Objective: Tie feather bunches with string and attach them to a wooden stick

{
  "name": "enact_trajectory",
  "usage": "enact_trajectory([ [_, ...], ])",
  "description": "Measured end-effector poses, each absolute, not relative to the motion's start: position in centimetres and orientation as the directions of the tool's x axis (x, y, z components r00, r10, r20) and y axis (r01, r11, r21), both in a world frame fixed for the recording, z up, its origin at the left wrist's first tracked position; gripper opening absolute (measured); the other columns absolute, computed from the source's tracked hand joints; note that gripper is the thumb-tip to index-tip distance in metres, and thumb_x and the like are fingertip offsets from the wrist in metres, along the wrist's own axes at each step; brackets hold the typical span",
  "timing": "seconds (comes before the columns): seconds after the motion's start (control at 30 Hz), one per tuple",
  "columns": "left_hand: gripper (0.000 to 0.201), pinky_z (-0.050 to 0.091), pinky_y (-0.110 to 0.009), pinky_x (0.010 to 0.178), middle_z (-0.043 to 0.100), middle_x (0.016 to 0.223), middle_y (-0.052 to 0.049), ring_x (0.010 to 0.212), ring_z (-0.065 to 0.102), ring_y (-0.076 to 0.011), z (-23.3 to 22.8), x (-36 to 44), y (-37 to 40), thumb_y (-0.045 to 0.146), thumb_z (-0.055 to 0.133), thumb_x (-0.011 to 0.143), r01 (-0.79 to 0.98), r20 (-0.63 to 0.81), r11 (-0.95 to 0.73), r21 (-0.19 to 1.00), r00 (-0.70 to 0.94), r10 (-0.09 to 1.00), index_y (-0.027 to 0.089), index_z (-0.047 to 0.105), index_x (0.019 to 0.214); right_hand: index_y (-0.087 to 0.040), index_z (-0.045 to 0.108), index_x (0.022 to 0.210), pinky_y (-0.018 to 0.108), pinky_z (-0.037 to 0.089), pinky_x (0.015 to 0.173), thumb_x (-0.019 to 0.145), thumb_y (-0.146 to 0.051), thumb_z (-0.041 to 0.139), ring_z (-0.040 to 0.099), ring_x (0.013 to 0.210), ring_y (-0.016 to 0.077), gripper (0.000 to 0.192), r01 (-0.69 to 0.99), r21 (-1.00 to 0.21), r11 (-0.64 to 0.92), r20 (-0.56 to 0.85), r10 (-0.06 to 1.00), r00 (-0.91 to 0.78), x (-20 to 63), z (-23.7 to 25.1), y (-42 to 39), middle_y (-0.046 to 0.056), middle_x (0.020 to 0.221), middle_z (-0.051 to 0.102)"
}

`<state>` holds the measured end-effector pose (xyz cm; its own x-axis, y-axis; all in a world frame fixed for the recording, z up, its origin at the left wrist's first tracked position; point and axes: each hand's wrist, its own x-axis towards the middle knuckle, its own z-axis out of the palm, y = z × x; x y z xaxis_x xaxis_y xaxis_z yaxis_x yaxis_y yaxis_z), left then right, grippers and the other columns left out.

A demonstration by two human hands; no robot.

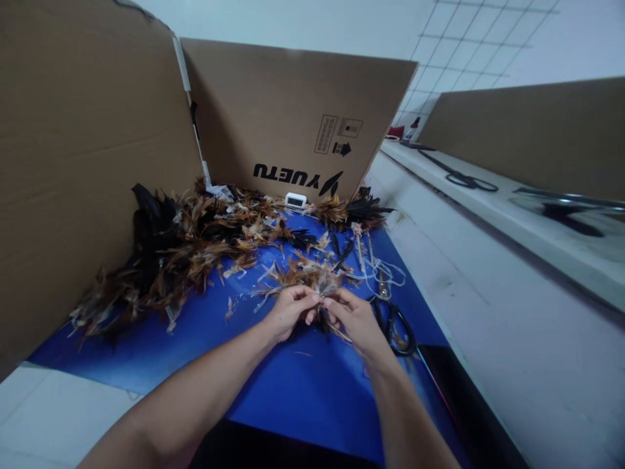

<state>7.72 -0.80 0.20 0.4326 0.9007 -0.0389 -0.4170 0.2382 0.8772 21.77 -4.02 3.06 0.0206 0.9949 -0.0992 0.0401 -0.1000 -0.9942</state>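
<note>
My left hand (293, 312) and my right hand (352, 318) meet above the blue table surface (303, 384). Both pinch a small feather bunch (328, 283), pale grey and fluffy at the top, with thumbs and forefingers nearly touching. Darker feather tips and a thin stick show below the fingers. Directly behind the hands lies a loose cluster of brown feathers (300, 268). Black-handled scissors (394, 329) rest just right of my right hand. What exactly sits between the fingertips is partly hidden.
A large heap of brown and black feathers (195, 247) spreads along the left and back. Near the back stands a small white digital timer (295, 200). Clear string (388, 273) lies at right. Cardboard panels (293, 117) wall the back and left. A dark phone-like slab (459, 384) lies right.
</note>
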Motion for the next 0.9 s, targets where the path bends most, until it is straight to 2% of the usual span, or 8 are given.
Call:
enact_trajectory([
  [0.27, 0.029, 0.028, -0.018, 0.043, 0.049, 0.048, 0.004, 0.039, 0.041, -0.0039, 0.2, 7.6, -0.9, 0.038, 0.067, 0.069, -0.375, -0.032, 0.266, 0.888, 0.526, 0.85, 0.011, 0.058, 0.072, -0.018, 0.053, 0.077, 0.018, 0.021, 0.034, 0.074, -0.035, 0.063, 0.029, 0.035, 0.0043, 0.02, -0.096, -0.988, -0.121, -0.114, 0.991, -0.075, 22.3, 2.3, -4.0, -0.01, 0.043, 0.037],
  [0.43, 0.027, 0.029, -0.018, 0.043, 0.047, 0.046, 0.005, 0.038, 0.041, -0.0039, 0.2, 7.7, -0.9, 0.036, 0.066, 0.071, -0.378, -0.017, 0.26, 0.889, 0.539, 0.842, 0.011, 0.058, 0.072, -0.018, 0.053, 0.075, 0.018, 0.024, 0.036, 0.071, -0.032, 0.065, 0.03, 0.035, 0.0041, 0.019, -0.101, -0.989, -0.108, -0.106, 0.994, -0.024, 22.2, 2.1, -3.8, -0.01, 0.042, 0.038],
  [0.5, 0.027, 0.031, -0.018, 0.043, 0.05, 0.05, 0.004, 0.039, 0.042, -0.0038, 0.2, 7.7, -0.9, 0.036, 0.066, 0.071, -0.383, -0.021, 0.267, 0.884, 0.539, 0.842, 0.011, 0.058, 0.073, -0.019, 0.053, 0.074, 0.018, 0.026, 0.038, 0.071, -0.032, 0.066, 0.032, 0.036, 0.0046, 0.019, -0.096, -0.991, -0.096, -0.096, 0.995, -0.005, 22.2, 2.1, -3.7, -0.01, 0.043, 0.039],
  [0.67, 0.03, 0.034, -0.019, 0.041, 0.063, 0.077, -0.005, 0.041, 0.046, -0.0036, 0.3, 7.8, -0.9, 0.038, 0.067, 0.069, -0.395, -0.038, 0.294, 0.871, 0.541, 0.84, 0.011, 0.057, 0.074, -0.018, 0.055, 0.075, 0.019, 0.031, 0.043, 0.069, -0.036, 0.07, 0.04, 0.044, 0.0069, 0.024, -0.111, -0.994, -0.011, -0.022, 0.995, 0.1, 22.4, 2.1, -3.4, -0.005, 0.052, 0.05],
  [0.9, 0.032, 0.035, -0.019, 0.041, 0.063, 0.076, -0.006, 0.042, 0.047, -0.0039, 0.1, 7.8, -0.9, 0.04, 0.069, 0.067, -0.388, -0.052, 0.298, 0.872, 0.531, 0.846, 0.01, 0.058, 0.073, -0.018, 0.056, 0.074, 0.021, 0.035, 0.046, 0.069, -0.038, 0.07, 0.046, 0.047, 0.0094, 0.025, -0.08, -0.995, 0.052, 0.038, 0.987, 0.158, 22.6, 2.0, -3.3, -0.003, 0.055, 0.054],
])
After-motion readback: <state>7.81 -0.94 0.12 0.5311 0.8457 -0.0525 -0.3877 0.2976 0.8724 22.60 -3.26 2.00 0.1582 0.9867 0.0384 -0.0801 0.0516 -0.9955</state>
